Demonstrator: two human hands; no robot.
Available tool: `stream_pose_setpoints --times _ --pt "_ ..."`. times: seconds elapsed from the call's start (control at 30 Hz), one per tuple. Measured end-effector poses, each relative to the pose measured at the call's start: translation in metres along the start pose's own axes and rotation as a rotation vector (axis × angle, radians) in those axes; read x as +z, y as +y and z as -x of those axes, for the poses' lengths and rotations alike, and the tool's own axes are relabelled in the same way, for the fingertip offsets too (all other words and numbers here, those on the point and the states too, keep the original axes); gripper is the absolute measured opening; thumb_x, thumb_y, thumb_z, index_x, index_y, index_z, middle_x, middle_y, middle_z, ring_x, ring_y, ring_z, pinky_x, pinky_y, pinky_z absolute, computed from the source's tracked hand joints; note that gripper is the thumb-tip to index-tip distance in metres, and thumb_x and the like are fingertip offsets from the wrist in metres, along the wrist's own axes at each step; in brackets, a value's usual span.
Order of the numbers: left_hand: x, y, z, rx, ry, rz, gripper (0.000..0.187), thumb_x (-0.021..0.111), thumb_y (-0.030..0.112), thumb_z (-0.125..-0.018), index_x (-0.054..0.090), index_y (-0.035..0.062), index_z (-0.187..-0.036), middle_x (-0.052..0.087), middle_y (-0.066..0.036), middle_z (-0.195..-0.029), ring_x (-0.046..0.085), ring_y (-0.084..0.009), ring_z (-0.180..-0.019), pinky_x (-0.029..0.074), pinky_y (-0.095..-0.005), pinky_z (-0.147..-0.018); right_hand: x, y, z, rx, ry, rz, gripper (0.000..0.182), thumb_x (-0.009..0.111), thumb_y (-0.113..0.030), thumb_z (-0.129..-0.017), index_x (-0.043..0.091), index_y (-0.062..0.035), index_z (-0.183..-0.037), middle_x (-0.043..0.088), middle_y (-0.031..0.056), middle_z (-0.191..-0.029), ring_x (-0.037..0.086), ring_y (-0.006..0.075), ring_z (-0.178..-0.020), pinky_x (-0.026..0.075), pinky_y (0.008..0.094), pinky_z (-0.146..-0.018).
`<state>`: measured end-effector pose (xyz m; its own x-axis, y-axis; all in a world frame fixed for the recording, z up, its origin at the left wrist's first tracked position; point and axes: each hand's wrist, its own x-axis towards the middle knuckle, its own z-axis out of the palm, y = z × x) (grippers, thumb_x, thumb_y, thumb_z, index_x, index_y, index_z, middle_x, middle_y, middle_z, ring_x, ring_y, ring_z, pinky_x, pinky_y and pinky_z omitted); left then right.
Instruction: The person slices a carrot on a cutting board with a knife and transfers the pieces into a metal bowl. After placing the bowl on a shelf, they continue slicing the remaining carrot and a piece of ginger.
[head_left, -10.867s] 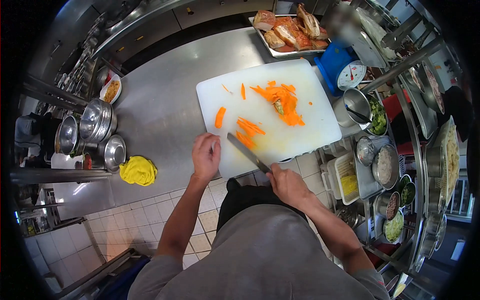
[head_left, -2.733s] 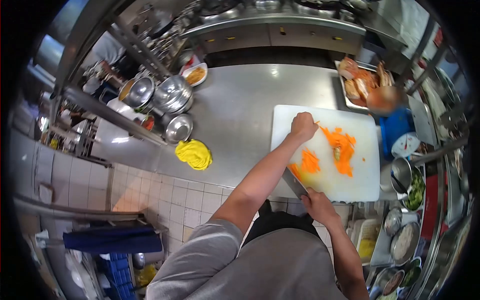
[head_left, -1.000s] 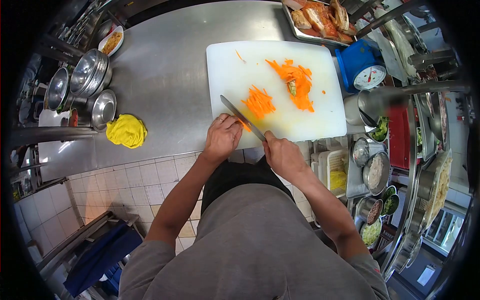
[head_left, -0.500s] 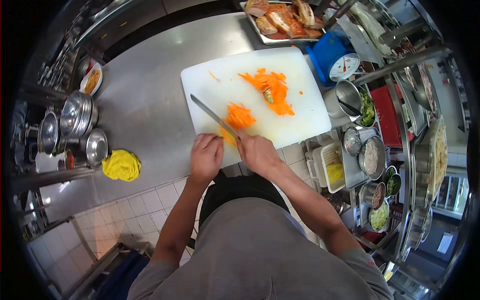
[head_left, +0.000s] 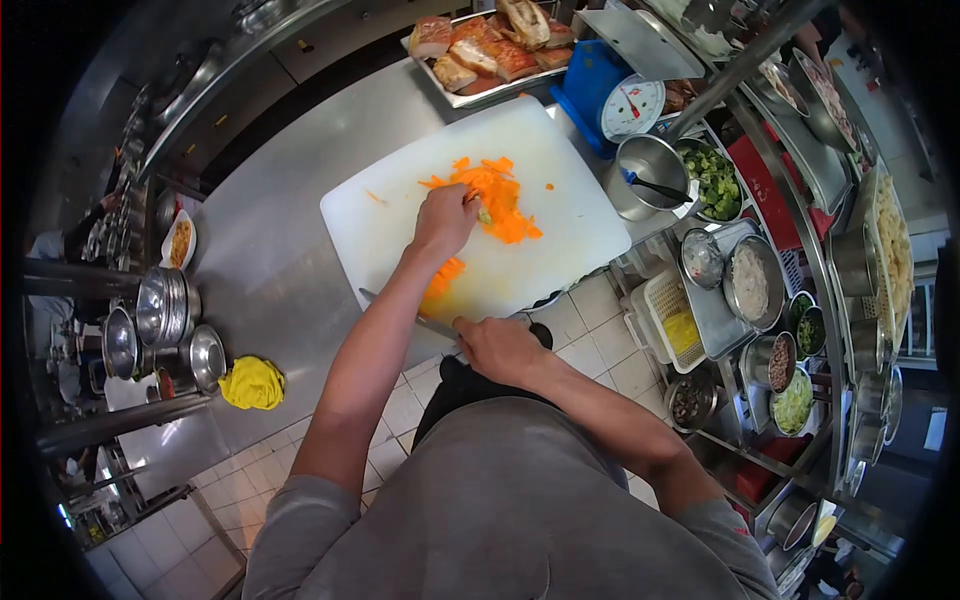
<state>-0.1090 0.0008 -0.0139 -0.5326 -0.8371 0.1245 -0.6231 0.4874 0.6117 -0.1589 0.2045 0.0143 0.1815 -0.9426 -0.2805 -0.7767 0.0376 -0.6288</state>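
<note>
Head view: thin, bright-orange carrot slices (head_left: 508, 220) lie heaped against the left hand (head_left: 446, 220), grip unclear; the right hand (head_left: 499, 350) clamps a knife (head_left: 437, 327).

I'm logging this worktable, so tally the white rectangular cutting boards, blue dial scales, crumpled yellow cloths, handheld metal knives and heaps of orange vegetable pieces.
Cutting board: 1
Dial scale: 1
Cloth: 1
Knife: 1
Vegetable heaps: 2
Total: 6

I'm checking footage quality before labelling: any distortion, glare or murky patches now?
Head view: fisheye curves the rack at right, with black corners; glare streaks the steel table at lower left; white board brightly lit; far-left background dim.
</note>
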Motion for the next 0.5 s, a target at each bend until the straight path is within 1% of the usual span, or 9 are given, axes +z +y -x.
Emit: stream_pose_setpoints --times 0.07,0.13,0.17,0.2,0.3,0.37,0.4,0.47,0.5 --pt "0.0 -0.002 -0.007 -0.058 -0.076 0.014 0.017 0.073 0.014 -0.09 0.071 -0.0018 -0.094 0.073 -0.016 -0.086 0.069 -0.0274 -0.074 0.054 -0.0399 -0.07 0.002 0.004 -0.001 -0.027 0.013 0.005 0.021 0.052 -0.015 -0.097 0.062 0.0 -0.107 0.07 0.0242 -0.081 0.071 0.0437 -0.075 0.057 0.054 -0.068" --pt "-0.006 0.004 -0.009 -0.263 -0.108 0.332 0.02 0.073 0.017 -0.091 0.073 -0.0025 -0.087 0.07 -0.013 -0.072 0.066 -0.0185 -0.065 0.052 -0.0366 -0.063 -0.003 0.01 -0.005 -0.049 0.027 0.004 0.021 0.05 -0.014 -0.096 0.062 0.0002 -0.107 0.07 0.0232 -0.08 0.071 0.0429 -0.074 0.058 0.0534 -0.067" --pt "-0.01 0.015 -0.017 -0.235 -0.167 0.329 0.02 0.07 0.018 -0.096 0.073 -0.0024 -0.096 0.067 -0.002 -0.071 0.059 -0.0076 -0.06 0.051 -0.0259 -0.057 -0.007 0.009 -0.005 -0.059 0.001 -0.008 0.021 0.05 -0.013 -0.096 0.062 0.0003 -0.107 0.07 0.0226 -0.08 0.072 0.0423 -0.074 0.058 0.0525 -0.067" --pt "-0.005 0.026 -0.029 -0.24 -0.175 0.319 0.02 0.07 0.018 -0.096 0.073 -0.0024 -0.096 0.067 -0.002 -0.071 0.059 -0.0076 -0.06 0.051 -0.0259 -0.057 -0.009 0.01 -0.005 -0.071 -0.028 -0.019 0.022 0.049 -0.012 -0.095 0.062 0.0005 -0.107 0.07 0.022 -0.081 0.072 0.0417 -0.074 0.058 0.0516 -0.067" --pt "0.02 0.064 -0.074 -0.101 -0.156 0.344 0.02 0.071 0.018 -0.095 0.074 -0.0018 -0.098 0.071 -0.005 -0.077 0.063 -0.0092 -0.063 0.052 -0.0261 -0.06 -0.013 0.015 -0.009 -0.071 -0.058 -0.026 0.022 0.049 -0.012 -0.095 0.062 0.0 -0.107 0.071 0.0216 -0.083 0.072 0.0402 -0.077 0.059 0.0503 -0.068" --pt "0.032 0.076 -0.098 -0.189 -0.251 0.31 0.021 0.075 0.017 -0.089 0.076 -0.0016 -0.099 0.076 -0.015 -0.085 0.07 -0.0197 -0.073 0.055 -0.033 -0.07 -0.012 0.018 -0.012 -0.095 -0.046 -0.04 0.021 0.05 -0.011 -0.094 0.063 -0.0003 -0.106 0.071 0.0214 -0.085 0.073 0.0389 -0.077 0.059 0.0499 -0.068" --pt "0.032 0.072 -0.104 -0.199 -0.253 0.3 0.021 0.075 0.017 -0.089 0.076 -0.0016 -0.099 0.076 -0.015 -0.085 0.07 -0.0197 -0.073 0.055 -0.033 -0.07 -0.012 0.02 -0.013 -0.115 -0.033 -0.046 0.02 0.051 -0.011 -0.093 0.063 -0.0005 -0.105 0.071 0.0211 -0.086 0.073 0.0376 -0.078 0.059 0.0496 -0.068" --pt "0.029 0.061 -0.107 -0.017 -0.135 0.135 0.021 0.074 0.017 -0.088 0.076 -0.0016 -0.098 0.075 -0.017 -0.087 0.072 -0.0264 -0.077 0.056 -0.0357 -0.073 -0.012 0.024 -0.015 -0.147 -0.04 -0.065 0.02 0.052 -0.01 -0.093 0.063 -0.0007 -0.105 0.071 0.0205 -0.086 0.073 0.0368 -0.078 0.059 0.049 -0.067" --pt "0.015 0.064 -0.099 -0.053 -0.137 0.177 0.02 0.074 0.018 -0.088 0.075 -0.0006 -0.097 0.074 -0.019 -0.087 0.072 -0.0306 -0.081 0.056 -0.039 -0.075 -0.012 0.026 -0.015 -0.168 -0.037 -0.07 0.019 0.053 -0.01 -0.092 0.064 -0.0008 -0.105 0.071 0.0199 -0.086 0.073 0.036 -0.078 0.059 0.0483 -0.067"
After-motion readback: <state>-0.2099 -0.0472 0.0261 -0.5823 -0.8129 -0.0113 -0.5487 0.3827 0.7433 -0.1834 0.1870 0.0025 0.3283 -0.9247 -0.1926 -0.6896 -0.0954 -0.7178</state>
